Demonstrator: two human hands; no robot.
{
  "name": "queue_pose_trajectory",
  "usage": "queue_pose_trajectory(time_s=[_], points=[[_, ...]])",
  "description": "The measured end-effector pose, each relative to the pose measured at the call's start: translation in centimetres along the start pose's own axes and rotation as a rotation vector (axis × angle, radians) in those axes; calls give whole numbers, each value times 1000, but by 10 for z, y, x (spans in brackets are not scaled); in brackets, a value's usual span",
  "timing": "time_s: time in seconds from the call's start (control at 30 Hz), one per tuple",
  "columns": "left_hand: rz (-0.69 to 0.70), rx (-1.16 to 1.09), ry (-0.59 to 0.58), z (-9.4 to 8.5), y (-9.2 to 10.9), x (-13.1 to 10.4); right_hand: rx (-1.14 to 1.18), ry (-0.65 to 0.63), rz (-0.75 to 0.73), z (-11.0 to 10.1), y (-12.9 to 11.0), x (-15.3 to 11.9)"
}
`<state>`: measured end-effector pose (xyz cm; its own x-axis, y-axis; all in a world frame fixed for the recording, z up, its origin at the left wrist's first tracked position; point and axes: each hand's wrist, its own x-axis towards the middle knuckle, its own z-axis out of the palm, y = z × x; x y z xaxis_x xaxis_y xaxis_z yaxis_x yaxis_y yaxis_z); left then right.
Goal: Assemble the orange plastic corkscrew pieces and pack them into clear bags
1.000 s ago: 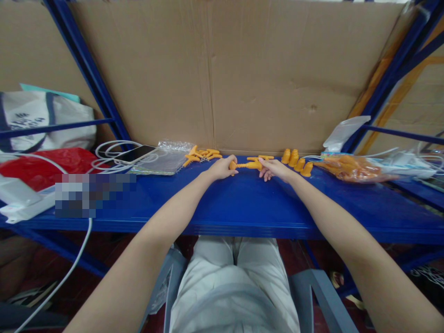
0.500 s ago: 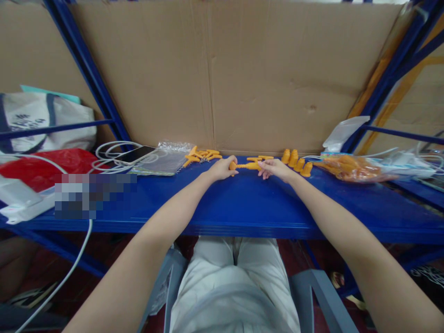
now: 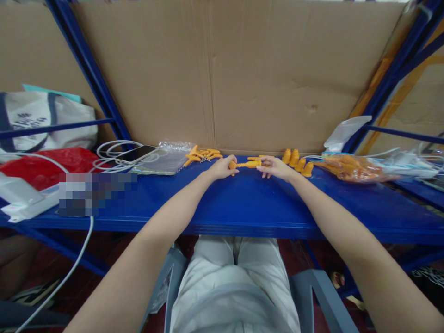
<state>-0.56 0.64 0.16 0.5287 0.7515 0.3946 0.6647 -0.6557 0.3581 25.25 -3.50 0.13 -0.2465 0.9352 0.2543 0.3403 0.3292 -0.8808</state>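
Between my hands a yellow-orange piece with a ribbed shaft lies level just above the blue table. Its left end is pinched in the fingers of my left hand. At its wider right end is my right hand, with thumb and fingers around that end. Behind the piece, partly hidden by my right hand, are more flat orange parts. Left of my left hand sits a group of orange T-shaped handles with metal spirals. Several orange cups stand right of my right hand.
A clear plastic bag of orange parts lies at the right. Toward the left are a flat plastic packet, a phone, coiled white cables and a red bag. Cardboard rises behind the blue table.
The fingers of my right hand have shifted around the right end of the orange piece, and more of that end shows. My left hand keeps its hold.
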Motion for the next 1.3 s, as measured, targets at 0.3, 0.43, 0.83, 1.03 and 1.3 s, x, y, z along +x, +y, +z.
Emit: queue_pose_trajectory(time_s=[0.3, 0.43, 0.83, 1.03, 1.3], points=[[-4, -19, 5, 0, 1, -1, -46, -42, -7, 2, -6, -2], [8, -18, -14, 0, 2, -1, -36, -67, -2, 4, -11, -6], [20, 25, 15, -1, 12, -3, -86, -19, 58, 11, -10, -5], [36, -97, 7, 2, 24, -4, -490, 147, -222, 21, -14, -5], [56, -172, 55, 1, 22, -2, -727, 241, -324, 17, -18, -8]])
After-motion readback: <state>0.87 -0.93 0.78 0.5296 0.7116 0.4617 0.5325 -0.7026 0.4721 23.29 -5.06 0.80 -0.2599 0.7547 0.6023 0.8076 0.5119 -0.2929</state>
